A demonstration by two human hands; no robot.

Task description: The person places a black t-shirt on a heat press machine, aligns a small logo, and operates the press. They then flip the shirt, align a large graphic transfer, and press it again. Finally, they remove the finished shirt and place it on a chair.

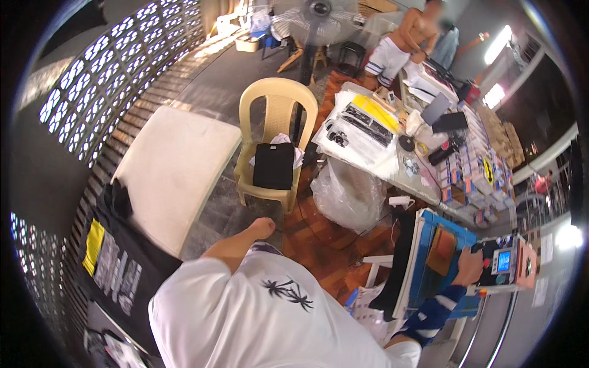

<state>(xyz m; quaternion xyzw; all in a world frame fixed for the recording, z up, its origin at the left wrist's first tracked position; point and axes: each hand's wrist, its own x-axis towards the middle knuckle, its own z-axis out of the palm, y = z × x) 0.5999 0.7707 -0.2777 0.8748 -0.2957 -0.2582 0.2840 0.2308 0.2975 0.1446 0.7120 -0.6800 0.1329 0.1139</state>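
My right hand (469,267) reaches to a press-like machine at the right, its fingers curled at the dark part beside the control box (504,261), which has a lit blue screen. What the fingers close on is too small to make out. Under that forearm, in its dark blue sleeve (433,316), lies the machine's blue frame (429,245) with a brown pad (442,250) on it. A black cloth (399,267) hangs over the near-left side. My left hand (262,228) is out in front of my body, away from the machine; its fingers are hidden.
A beige plastic chair (279,101) holds a folded black garment (273,165). To its left stands a pale table (178,165); a black printed garment (116,270) hangs nearby. A cluttered worktable (392,168), a plastic bag (350,196), a fan (316,18) and another person (408,40) are beyond.
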